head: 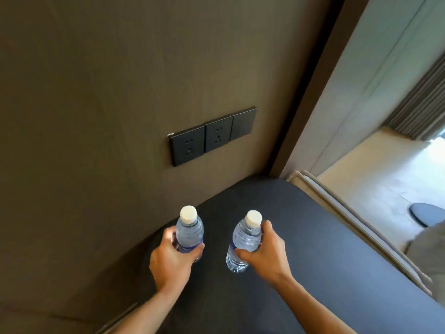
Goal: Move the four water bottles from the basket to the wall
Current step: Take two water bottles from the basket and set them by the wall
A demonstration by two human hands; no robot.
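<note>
A: Starting at the left, what do you see?

B: The brown panelled wall (96, 116), with a dark row of socket plates (212, 136) set in it. Below, the left hand (173, 259) has its fingers (198, 248) wrapped closed around a clear plastic water bottle with a white cap and blue label (189, 231). It is upright and close to the wall.

A: And to the right?

B: The right hand (263, 251) has its fingers (242, 252) closed round a second clear white-capped water bottle (245, 239), tilted slightly, over the dark grey bench (313, 237). Whether either base touches the bench, I cannot tell.

A: Where is the basket?

B: Out of view, and so are any other bottles.

A: Which step is this?

B: I judge it the placing step for this pair: carried over, not yet let go.

A: What does the next move need?

B: Probably setting both bases flat near the wall, straightening the right bottle, then opening the fingers without knocking either over. Two bottles likely remain to fetch.
</note>
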